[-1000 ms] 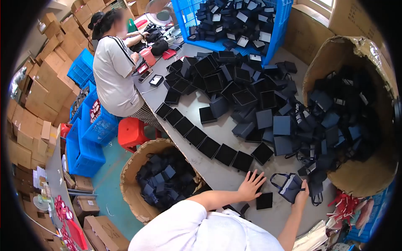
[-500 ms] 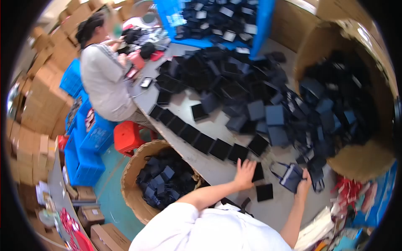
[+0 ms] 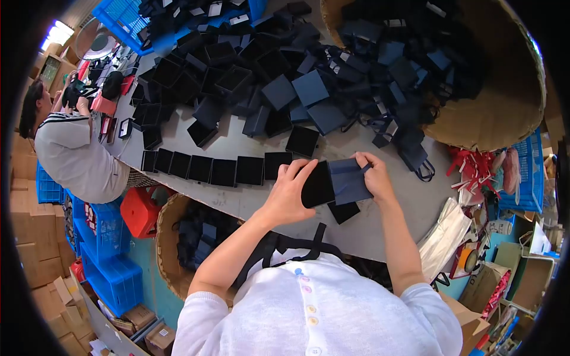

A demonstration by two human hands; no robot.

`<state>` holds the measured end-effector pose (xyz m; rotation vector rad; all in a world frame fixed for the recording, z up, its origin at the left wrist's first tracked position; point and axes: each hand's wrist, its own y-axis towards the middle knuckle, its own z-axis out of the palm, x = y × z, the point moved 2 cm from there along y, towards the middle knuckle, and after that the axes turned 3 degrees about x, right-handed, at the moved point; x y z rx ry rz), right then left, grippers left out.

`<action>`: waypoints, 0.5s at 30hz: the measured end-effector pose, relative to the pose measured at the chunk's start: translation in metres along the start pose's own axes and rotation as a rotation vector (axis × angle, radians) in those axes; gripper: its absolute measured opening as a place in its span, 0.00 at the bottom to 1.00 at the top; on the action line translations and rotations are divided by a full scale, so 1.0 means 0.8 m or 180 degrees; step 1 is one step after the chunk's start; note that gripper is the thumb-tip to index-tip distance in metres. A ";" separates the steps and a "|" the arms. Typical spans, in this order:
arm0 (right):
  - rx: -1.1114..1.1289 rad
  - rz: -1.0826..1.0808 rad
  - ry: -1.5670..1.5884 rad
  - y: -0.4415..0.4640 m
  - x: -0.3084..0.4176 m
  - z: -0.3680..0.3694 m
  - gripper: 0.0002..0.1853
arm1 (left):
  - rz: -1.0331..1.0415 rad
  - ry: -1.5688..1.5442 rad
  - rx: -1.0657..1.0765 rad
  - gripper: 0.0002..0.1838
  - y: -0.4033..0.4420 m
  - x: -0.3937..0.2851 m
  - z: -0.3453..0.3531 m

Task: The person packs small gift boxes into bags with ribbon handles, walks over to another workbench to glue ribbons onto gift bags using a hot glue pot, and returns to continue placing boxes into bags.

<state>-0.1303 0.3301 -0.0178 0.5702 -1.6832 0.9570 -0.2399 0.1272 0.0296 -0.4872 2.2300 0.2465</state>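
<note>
My left hand (image 3: 288,194) grips a black square box (image 3: 319,185) by its left side, thumb below and fingers along the top. Held against the box's right side is a navy gift bag (image 3: 350,180), pinched near its upper right corner by my right hand (image 3: 376,177). Whether the box's edge is inside the bag's mouth, I cannot tell. Partly covered by the bag, another black box (image 3: 344,212) lies on the table just below. To the left, a row of open black boxes (image 3: 223,171) runs along the table's front edge.
Navy and black boxes (image 3: 279,92) are heaped across the table (image 3: 225,204). A big cardboard drum (image 3: 469,124) of navy bags stands at right, near red ribbons (image 3: 469,172). Another cardboard bin (image 3: 168,237) sits below the edge. A co-worker (image 3: 80,151) sits at left.
My left hand has taken hold of a black box from the table. My right hand has brought the navy bag leftward against it. The head view has turned.
</note>
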 end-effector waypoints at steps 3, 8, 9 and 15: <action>-0.0030 0.0178 0.0104 -0.006 -0.017 0.008 0.15 | -0.0140 0.0099 0.0190 0.48 -0.010 0.007 0.006; 0.0442 0.0145 -0.0090 -0.018 -0.014 0.032 0.15 | -0.0091 0.0094 0.0476 0.50 -0.029 0.015 0.019; 0.0462 0.0034 0.0025 -0.017 -0.027 0.040 0.15 | -0.0115 -0.0052 0.0203 0.51 -0.032 0.020 0.022; 0.0624 -0.0178 -0.0257 -0.033 -0.075 0.098 0.12 | -0.0601 -0.2716 -0.0504 0.51 -0.030 0.056 0.049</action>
